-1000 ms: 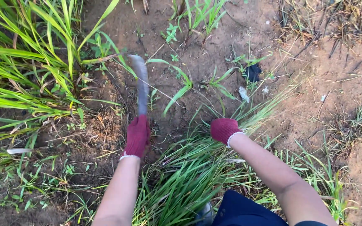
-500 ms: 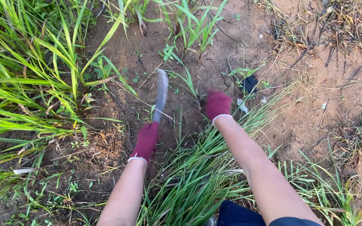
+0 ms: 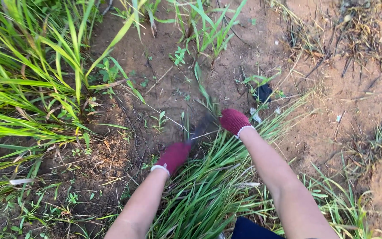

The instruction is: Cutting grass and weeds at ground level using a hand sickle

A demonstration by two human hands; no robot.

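both hands wear dark red knit gloves w/ white cuffs. the left hand (image 3: 173,156) is closed around the handle of a cutting tool (image 3: 200,127), prob. a sickle or long knife; its blade is only a dark motion blur running up and right from the glove toward the base of the grass tuft (image 3: 208,177), so its shape and edge can't be read. the right hand (image 3: 234,120) sits at the top of the same tuft, knuckles up, looks closed on blades of grass but the fingers are hidden under the glove back, so can't tell for sure. the tuft lies between the two forearms, on bare reddish soil (image 3: 332,132), w/ tall green grass (image 3: 32,88) along the left edge of the ground and dry stalks (image 3: 359,40) at the top right corner. a small dark scrap (image 3: 264,92) lies just beyond the right hand. judgement: grass is light, soft and floppy, blades slip apart if held loosely, so best gathered in a bunch well above the roots and pulled taut; edges can be sharp, gloves help. the tool seems stiff, light enough for one hand; hold only by the handle, and keep the right hand clear of the blade, as the two are v. close here.
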